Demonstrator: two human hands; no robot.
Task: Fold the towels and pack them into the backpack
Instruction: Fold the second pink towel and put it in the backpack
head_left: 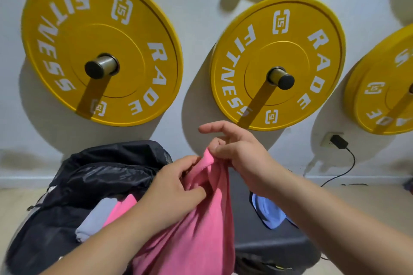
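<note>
I grip the bunched pink towel (201,230) in my left hand (178,187) and pinch its top edge with my right hand (237,152), just beside the open backpack (89,174), so folding seems under way and next I need to find its corners.

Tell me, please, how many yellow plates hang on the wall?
3: left plate, middle plate, and right plate, cut off by the picture's edge. More may hang out of view.
</note>
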